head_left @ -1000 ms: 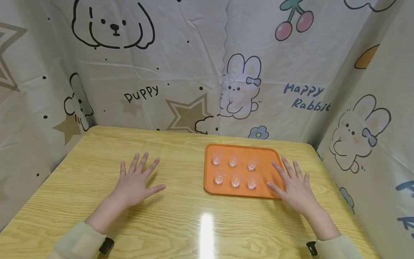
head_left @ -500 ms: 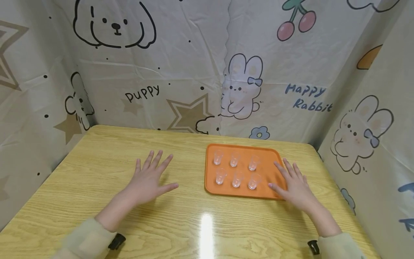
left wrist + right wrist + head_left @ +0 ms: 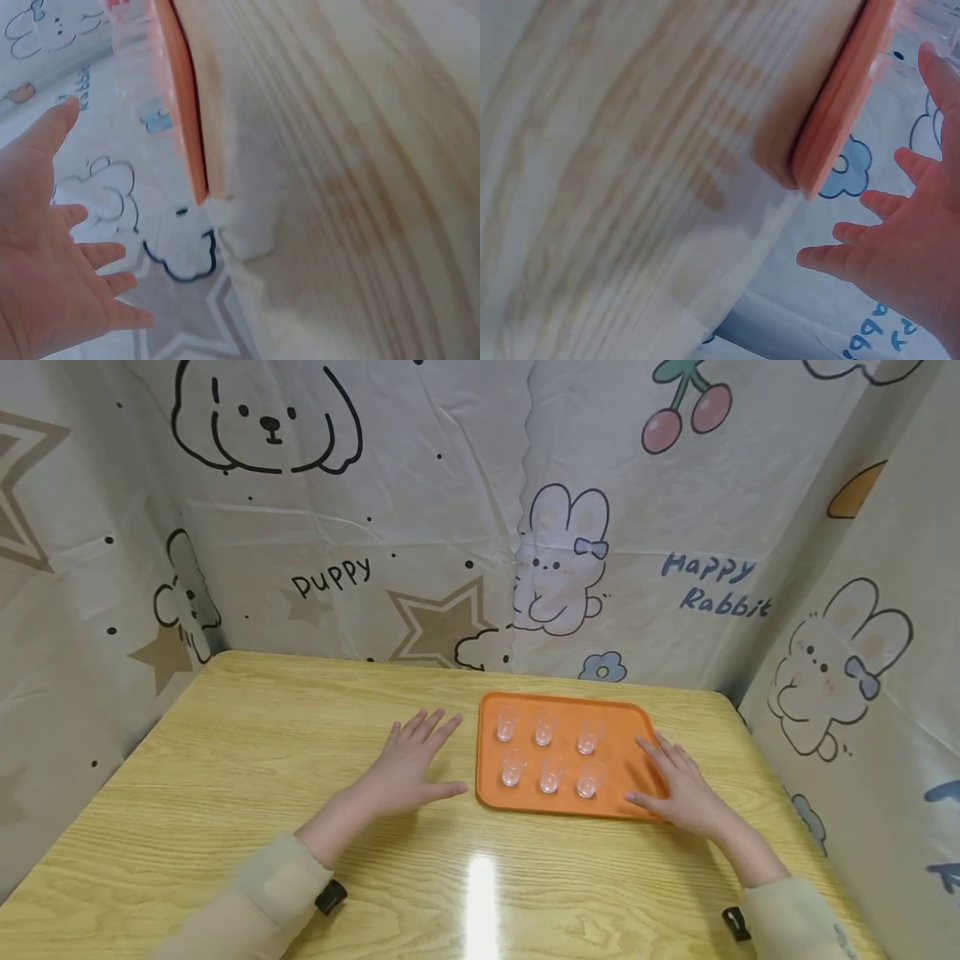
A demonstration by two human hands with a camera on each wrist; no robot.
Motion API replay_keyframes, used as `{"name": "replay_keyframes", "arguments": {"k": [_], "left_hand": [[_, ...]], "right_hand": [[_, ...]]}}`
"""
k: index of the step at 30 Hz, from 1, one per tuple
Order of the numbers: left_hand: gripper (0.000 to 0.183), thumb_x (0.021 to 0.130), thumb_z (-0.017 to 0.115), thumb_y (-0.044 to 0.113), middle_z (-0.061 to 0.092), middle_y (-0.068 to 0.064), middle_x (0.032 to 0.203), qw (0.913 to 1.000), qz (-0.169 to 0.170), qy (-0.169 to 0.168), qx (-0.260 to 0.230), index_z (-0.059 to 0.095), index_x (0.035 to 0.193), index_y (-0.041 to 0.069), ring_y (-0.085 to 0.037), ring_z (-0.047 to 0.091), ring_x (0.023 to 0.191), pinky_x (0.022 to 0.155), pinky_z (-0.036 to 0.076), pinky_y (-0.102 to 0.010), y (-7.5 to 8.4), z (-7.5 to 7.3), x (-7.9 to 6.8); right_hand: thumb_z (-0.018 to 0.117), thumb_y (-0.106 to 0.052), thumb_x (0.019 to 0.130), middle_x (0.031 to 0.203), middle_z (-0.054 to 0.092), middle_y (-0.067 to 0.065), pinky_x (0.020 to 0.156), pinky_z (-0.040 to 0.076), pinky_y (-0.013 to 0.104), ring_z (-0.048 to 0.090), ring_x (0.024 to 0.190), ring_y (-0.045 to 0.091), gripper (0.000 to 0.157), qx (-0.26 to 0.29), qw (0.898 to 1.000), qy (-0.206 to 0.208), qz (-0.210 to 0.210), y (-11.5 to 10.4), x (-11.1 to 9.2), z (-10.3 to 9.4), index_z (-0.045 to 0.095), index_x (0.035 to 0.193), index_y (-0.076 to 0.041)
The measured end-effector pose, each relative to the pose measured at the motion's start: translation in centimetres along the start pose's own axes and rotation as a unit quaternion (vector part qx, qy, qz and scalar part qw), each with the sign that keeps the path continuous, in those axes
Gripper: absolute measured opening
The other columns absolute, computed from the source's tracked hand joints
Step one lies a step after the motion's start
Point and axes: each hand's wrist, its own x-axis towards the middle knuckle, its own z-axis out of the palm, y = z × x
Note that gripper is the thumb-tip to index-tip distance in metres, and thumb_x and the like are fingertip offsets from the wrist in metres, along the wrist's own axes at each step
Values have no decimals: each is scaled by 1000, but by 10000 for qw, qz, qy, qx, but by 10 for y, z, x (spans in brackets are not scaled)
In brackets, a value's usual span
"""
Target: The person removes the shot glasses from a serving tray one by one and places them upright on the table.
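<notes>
An orange tray lies on the right half of the wooden table. On it stand several small clear cups in two rows, among them a front cup and a back cup. My left hand, fingers spread, hovers just left of the tray's left edge and holds nothing. Over the tray's right edge is my right hand, its thumb and fingers extended and apart from the cups. Both wrist views show the tray's side, the left hand and the right hand with nothing in them.
The wooden table has wood grain and a bright light reflection at its front. A printed curtain with puppies, rabbits and stars hangs behind it and along both sides. Each wrist wears a black strap fitting.
My left hand has moved right, from the left part of the table to beside the tray. The right hand has shifted only slightly near the tray's right edge. Tray and cups stay put.
</notes>
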Motion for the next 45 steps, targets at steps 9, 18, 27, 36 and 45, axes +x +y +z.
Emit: {"name": "replay_keyframes", "arguments": {"k": [9, 18, 27, 36, 45], "left_hand": [[91, 81, 67, 54, 27, -9, 153, 9983, 472, -94, -318, 20, 151, 20, -35, 23, 140, 111, 18, -56, 20, 23, 25], [86, 81, 70, 48, 44, -2, 145, 9936, 546, -280, -949, 27, 150, 21, -24, 40, 128, 108, 30, -45, 32, 36, 45], [73, 80, 74, 38, 59, -4, 122, 9899, 213, -397, -1347, 44, 140, 12, -21, 49, 109, 92, 43, -38, 37, 42, 56], [59, 77, 78, 33, 62, 1, 104, 9876, 51, -309, -1541, 56, 127, 14, -22, 52, 101, 84, 43, -35, 40, 44, 62], [33, 74, 81, 27, 61, 5, 93, 9840, -154, -48, -1776, 63, 97, 12, -22, 52, 97, 83, 41, -36, 39, 49, 64]], "right_hand": [[70, -49, 80, 153, 12, 28, 96, 18, 75, 9, 132, 59, 90, -267, 9994, -222, 52, 11, 4, 4, 26, 148, -10], [73, -50, 77, 148, 14, 36, 96, 22, 73, 15, 130, 59, 93, -448, 9983, -366, -5, 24, 6, 8, 31, 145, -4], [73, -51, 75, 148, 16, 34, 98, 24, 70, 19, 130, 58, 96, -534, 9978, -383, 81, 27, 6, 12, 33, 143, 3], [73, -50, 75, 147, 17, 34, 98, 26, 68, 24, 127, 59, 97, -709, 9969, -339, 84, 26, 5, 10, 33, 140, 9], [73, -50, 76, 147, 17, 35, 98, 26, 69, 24, 127, 59, 96, -728, 9966, -366, 79, 26, 6, 13, 32, 140, 9]]}}
